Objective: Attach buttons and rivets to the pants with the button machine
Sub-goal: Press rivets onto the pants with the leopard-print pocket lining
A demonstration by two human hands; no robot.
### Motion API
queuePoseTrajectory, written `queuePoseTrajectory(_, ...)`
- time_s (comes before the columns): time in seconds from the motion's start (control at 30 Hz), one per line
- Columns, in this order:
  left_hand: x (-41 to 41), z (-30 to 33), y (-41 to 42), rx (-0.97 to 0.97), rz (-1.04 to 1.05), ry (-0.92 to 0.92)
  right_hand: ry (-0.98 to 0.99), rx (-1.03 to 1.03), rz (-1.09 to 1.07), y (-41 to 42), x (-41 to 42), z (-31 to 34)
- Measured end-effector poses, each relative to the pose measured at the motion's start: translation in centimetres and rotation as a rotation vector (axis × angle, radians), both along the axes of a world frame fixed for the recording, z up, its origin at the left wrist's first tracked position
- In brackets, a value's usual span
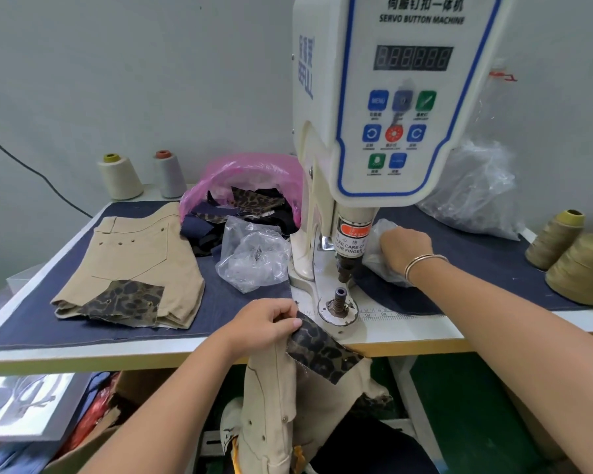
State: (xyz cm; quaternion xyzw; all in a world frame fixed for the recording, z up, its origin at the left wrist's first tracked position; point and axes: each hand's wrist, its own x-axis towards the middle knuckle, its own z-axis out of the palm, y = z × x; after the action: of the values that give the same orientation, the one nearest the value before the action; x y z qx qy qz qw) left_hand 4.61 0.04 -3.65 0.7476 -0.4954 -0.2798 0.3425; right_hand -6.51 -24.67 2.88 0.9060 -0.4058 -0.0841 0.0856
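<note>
— While the left hand [266, 319] pinches the leopard patch [322, 350] on the pants [271, 405], where do they hang?

— Off the table's [408, 331] front edge, just before the machine's [391, 97] lower die [339, 302]. Thumb and fingers are curled round the patch's upper corner.

— And the right hand [403, 249]?

— It is behind the punch [344, 268], knuckles up, in a clear bag [380, 260]. I cannot tell whether its fingers grasp anything.

— What else lies there?

— A second pair [134, 261], folded flat at the left on the blue cloth [220, 309]. Beside it sit a crumpled bag [254, 261] and a pink bag [247, 179] of scraps. Thread cones [562, 241] stand at the right.
</note>
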Motion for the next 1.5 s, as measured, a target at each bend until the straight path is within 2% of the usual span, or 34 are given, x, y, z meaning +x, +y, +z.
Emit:
queuePoseTrajectory(0.1,0.0,0.1,0.0,0.005,0.0,-0.017,-0.129,0.003,0.013,-0.7,-0.8,-0.7)
queuePoseTrajectory(0.4,0.0,0.1,-0.1,0.008,-0.005,-0.006,-0.962,0.035,0.045,0.5,-6.5,-1.0)
queuePoseTrajectory(0.47,0.0,0.1,-0.1,0.007,-0.002,-0.017,-1.072,0.225,0.044,3.2,-7.2,-1.1)
queuePoseTrajectory(0.57,0.0,0.2,-0.2,0.009,-0.004,-0.018,-1.118,0.9,-0.115,7.9,-6.7,-2.0)
queuePoseTrajectory(0.63,-0.1,0.3,-0.1,0.014,-0.009,-0.011,-1.125,1.148,-0.205,9.3,-6.0,-2.3)
queuePoseTrajectory(0.7,-0.1,0.3,-0.1,0.013,-0.011,-0.011,-1.15,1.29,-0.246,9.7,-5.5,-2.1)
queuePoseTrajectory(0.83,-0.1,0.3,-0.2,0.005,-0.001,-0.017,-1.177,1.446,-0.288,9.8,-5.0,-1.6)
queuePoseTrajectory(1.17,-0.2,0.2,-0.2,0.008,0.013,-0.049,-1.164,1.668,-0.416,9.7,-5.3,-1.9)
queuePoseTrajectory(1.3,-0.3,0.0,-0.1,-0.001,0.041,-0.079,-1.18,1.841,-0.457,10.1,-5.5,-1.4)
queuePoseTrajectory(1.5,-1.3,-1.3,0.0,-0.102,0.14,-0.354,-1.368,2.049,-0.545,12.5,-6.3,-1.2)
